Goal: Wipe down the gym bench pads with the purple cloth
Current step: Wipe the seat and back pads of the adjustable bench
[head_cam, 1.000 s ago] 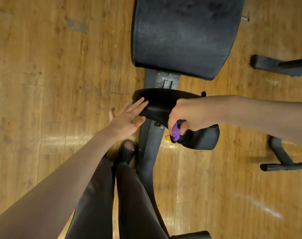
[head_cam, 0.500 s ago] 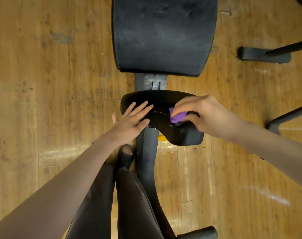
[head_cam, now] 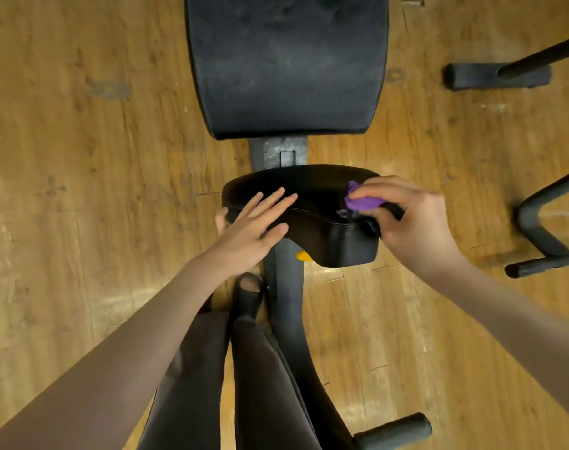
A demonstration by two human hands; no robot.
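The small black seat pad (head_cam: 322, 203) sits in the middle of the view, with the large black back pad (head_cam: 286, 63) beyond it. My right hand (head_cam: 413, 222) grips the bunched purple cloth (head_cam: 362, 200) against the right end of the small pad. Only a bit of cloth shows between thumb and fingers. My left hand (head_cam: 254, 225) rests flat on the pad's left part, fingers straight and spread, thumb over the near edge.
The bench's dark metal frame (head_cam: 284, 297) runs toward me over a wooden floor, with a yellow knob (head_cam: 304, 255) under the seat pad. My legs stand left of the frame. Black equipment feet (head_cam: 497, 76) and a tube base (head_cam: 543, 241) lie at the right.
My right hand carried the cloth from the pad's near right side up to its top, then toward the right end. The left hand slid further onto the pad.
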